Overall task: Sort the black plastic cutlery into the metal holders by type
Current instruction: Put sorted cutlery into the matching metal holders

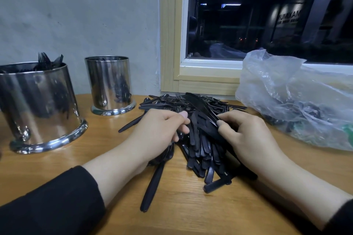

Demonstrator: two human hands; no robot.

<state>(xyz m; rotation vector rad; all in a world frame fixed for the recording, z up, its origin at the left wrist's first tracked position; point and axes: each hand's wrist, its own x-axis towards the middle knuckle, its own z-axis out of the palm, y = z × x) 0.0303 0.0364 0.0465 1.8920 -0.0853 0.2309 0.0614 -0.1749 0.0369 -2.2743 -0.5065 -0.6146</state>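
Observation:
A heap of black plastic cutlery (198, 145) lies in the middle of the wooden table (172, 213). My left hand (158, 131) grips a bunch of black handles, whose ends stick out below my wrist. My right hand (246, 135) pinches a black knife (202, 110) that slants up and to the left over the heap. At the far left stands a large metal holder (41, 108) with black forks showing above its rim. A smaller metal holder (110, 86) stands behind it near the wall; its inside is hidden.
A crumpled clear plastic bag (298, 105) with more black cutlery inside lies at the right, under the window sill (208, 82). The wall stands close behind the holders. Bare wood shows at the front of the table.

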